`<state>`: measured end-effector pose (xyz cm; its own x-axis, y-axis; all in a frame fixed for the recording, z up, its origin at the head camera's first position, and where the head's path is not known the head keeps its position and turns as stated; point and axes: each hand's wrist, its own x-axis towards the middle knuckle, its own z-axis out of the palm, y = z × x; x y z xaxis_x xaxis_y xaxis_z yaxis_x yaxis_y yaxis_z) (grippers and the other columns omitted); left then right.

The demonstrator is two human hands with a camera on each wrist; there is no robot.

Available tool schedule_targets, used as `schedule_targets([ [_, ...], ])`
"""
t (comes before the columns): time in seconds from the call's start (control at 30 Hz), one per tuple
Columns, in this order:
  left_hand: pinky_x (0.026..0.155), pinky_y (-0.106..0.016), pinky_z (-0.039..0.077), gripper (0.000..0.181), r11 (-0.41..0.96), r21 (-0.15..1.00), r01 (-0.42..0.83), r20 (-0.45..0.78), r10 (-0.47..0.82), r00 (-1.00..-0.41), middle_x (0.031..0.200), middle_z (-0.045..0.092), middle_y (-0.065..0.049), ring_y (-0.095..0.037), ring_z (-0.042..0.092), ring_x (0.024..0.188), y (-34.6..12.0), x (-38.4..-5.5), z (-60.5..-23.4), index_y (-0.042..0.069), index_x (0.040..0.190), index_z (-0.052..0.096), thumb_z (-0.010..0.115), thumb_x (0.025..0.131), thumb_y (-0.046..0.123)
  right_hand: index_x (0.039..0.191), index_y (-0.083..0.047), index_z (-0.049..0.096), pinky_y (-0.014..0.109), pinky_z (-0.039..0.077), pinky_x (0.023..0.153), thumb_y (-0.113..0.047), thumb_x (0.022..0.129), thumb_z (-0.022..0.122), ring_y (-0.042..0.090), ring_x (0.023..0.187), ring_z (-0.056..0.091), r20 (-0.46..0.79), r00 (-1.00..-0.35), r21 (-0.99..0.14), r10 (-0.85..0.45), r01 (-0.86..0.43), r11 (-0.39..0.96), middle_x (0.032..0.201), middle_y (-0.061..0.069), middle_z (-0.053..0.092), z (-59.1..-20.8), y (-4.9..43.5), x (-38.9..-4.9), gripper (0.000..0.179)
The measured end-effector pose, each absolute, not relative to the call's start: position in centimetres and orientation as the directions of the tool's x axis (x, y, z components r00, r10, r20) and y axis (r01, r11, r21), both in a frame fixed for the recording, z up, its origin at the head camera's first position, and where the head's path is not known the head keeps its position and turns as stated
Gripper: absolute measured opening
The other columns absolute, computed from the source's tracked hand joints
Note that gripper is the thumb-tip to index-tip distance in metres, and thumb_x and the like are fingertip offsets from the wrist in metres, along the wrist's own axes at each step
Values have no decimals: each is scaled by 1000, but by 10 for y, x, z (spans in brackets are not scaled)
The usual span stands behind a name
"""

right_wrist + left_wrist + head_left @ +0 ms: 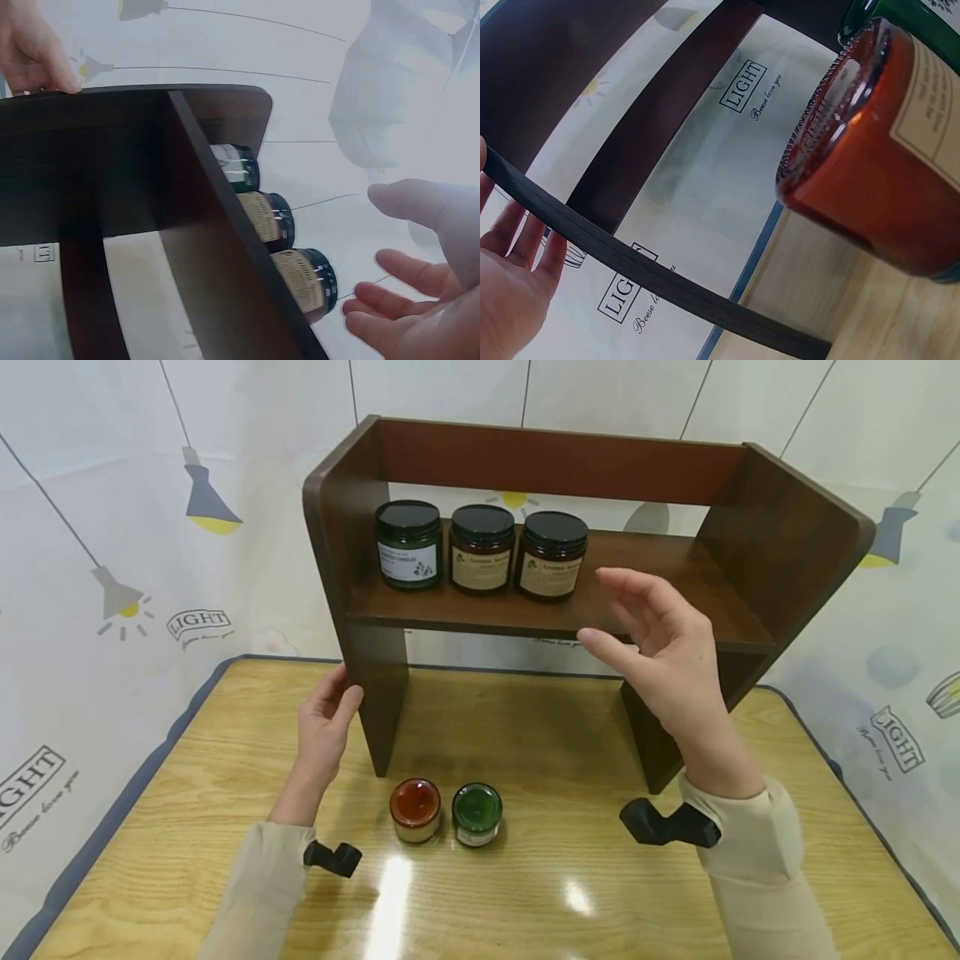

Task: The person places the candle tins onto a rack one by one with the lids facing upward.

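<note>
A dark brown wooden shelf (555, 625) stands upright on the table. My left hand (324, 718) holds the front edge of its left side panel, thumb at the edge. On the shelf board, three black-lidded candle jars stand in a row: a green one with a white label (409, 545), then a brown one (482, 550) and another brown one (552, 557), both with tan labels. My right hand (667, 652) hovers in front of the board, right of the last jar, thumb and fingers apart around nothing. In the right wrist view, that hand (420, 277) is clear of the jars.
Below the shelf's front, a lidless red candle jar (416, 810) and a lidless green candle jar (477, 813) sit side by side on the wooden table (600, 893). A printed cloth (247, 410) with lamp drawings hangs behind and at both sides.
</note>
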<state>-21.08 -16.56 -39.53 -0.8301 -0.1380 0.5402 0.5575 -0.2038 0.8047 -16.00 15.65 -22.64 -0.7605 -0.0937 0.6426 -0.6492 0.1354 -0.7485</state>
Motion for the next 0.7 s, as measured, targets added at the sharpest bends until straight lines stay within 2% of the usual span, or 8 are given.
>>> schedule_targets([
  [0.13,78,-17,44,30,-199,807,556,538,-142,-831,103,63,9,-4,56,92,-166,-210,-395,23,113,66,57,92,3,118,13,55,32,36,103,22,73,64,26,118,50,703,-703,-696,-110,-711,100,120,9,57,-236,155,-157,46],
  [0.23,78,-17,44,29,-197,809,554,535,-145,-832,103,63,9,-4,56,92,-166,-210,-395,24,112,66,58,92,5,117,16,52,32,36,102,24,72,64,25,118,49,717,-684,-675,-135,-730,107,121,7,56,-242,153,-154,47],
  [0.57,78,-16,44,30,-191,810,554,538,-135,-832,103,63,9,-4,56,92,-166,-210,-395,25,113,65,57,93,4,121,10,54,27,38,100,21,71,68,20,119,48,662,-721,-680,-206,-693,240,126,9,52,-253,150,-140,53],
  [0.7,79,-16,44,29,-200,811,550,533,-136,-835,104,63,10,-4,56,93,-166,-210,-394,25,113,65,58,93,5,121,10,54,28,38,100,22,70,68,21,119,48,654,-724,-687,-217,-689,229,126,11,52,-257,148,-136,54],
])
